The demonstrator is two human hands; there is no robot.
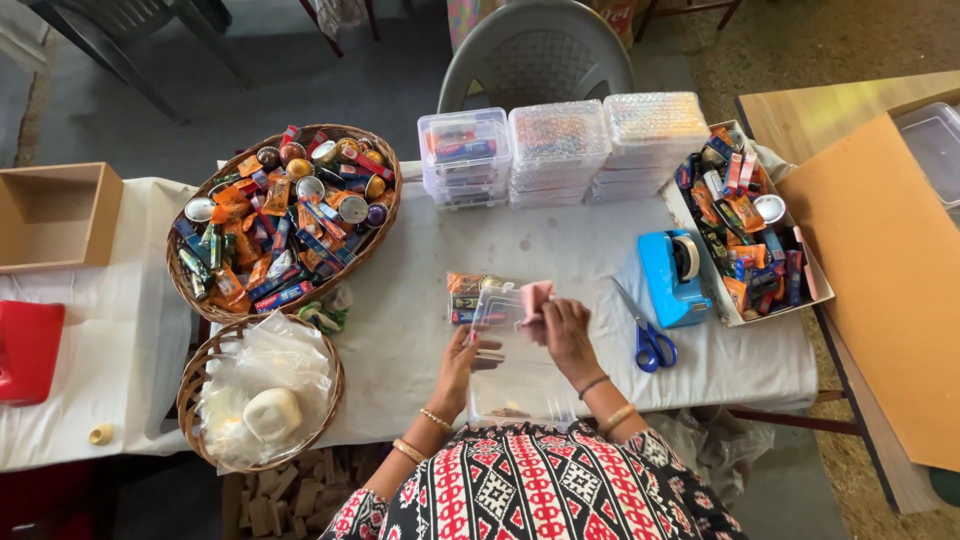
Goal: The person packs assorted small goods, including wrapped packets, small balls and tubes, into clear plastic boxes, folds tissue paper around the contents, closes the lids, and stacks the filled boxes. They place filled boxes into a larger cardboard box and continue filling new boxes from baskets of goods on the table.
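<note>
Clear plastic box [497,312] sits on the white-covered counter [420,330] between both hands, its lid raised. Left hand [462,362] grips the box's near left edge with curled fingers, while right hand [565,330] pinches a pink piece [536,297] at the box's far right corner. Just beyond the left hand's fingertips lie wrapped sweets [466,297]. Blue-handled scissors [648,338] and a blue tape dispenser [673,275] rest just right of the right hand.
</note>
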